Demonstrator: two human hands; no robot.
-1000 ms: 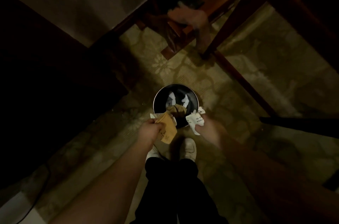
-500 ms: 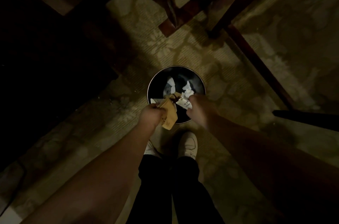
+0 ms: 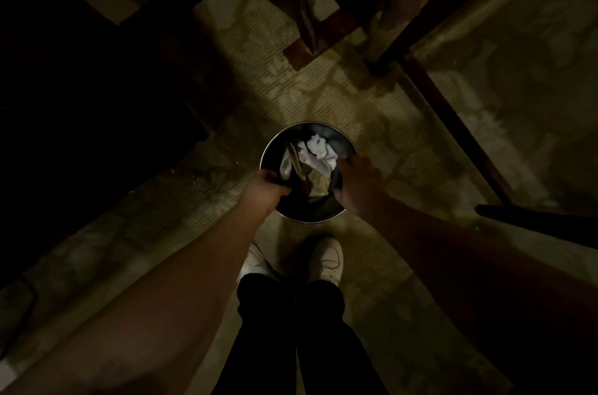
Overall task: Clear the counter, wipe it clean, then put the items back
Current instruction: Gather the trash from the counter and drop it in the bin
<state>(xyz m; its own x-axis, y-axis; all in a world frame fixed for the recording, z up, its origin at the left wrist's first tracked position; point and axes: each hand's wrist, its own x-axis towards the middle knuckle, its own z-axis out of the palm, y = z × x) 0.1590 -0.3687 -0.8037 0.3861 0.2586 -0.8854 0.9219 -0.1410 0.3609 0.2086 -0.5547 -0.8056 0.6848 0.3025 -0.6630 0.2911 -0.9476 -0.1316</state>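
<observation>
A person stands over a round metal bin (image 3: pixel 343 136) on a patterned carpet (image 3: pixel 356 84), both arms reaching down in dim light. The left hand (image 3: pixel 265 186) curls its grip over the bin's near-left rim, while the right hand (image 3: pixel 354 182) rests at the near-right rim, its grip too dark to tell. Crumpled white paper (image 3: pixel 318 148) and brown scraps (image 3: pixel 318 184) lie inside the bin, just ahead of white shoes (image 3: pixel 326 257).
</observation>
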